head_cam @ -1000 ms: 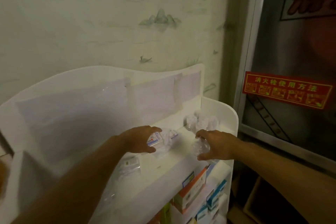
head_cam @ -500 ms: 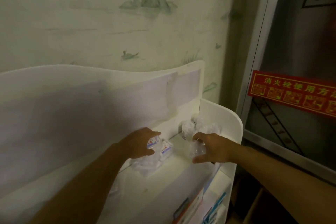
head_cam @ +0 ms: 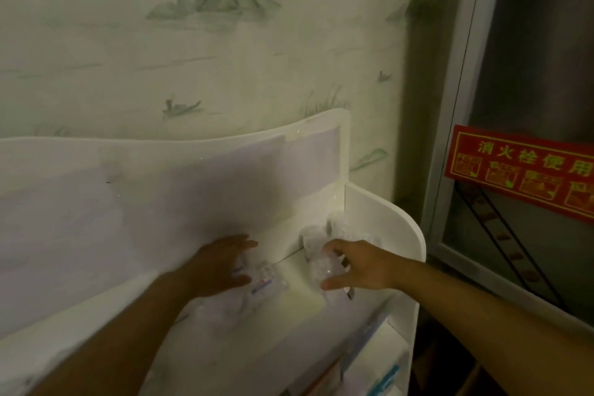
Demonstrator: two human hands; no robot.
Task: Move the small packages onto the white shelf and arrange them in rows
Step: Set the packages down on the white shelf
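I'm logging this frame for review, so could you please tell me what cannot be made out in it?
- Head view: print on the packages beside the left hand, blurred and dim.
- Head view: how many packages sit in the corner cluster, a glare-washed blur.
- Head view: the right hand fingertips and its grip on a clear package, hidden by the hand.
- Head view: boxes on the lower shelf, cut off by the bottom edge.

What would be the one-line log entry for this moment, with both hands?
left hand: on clear-wrapped small package | right hand: grips crinkly clear package | white shelf: more packages in back right corner
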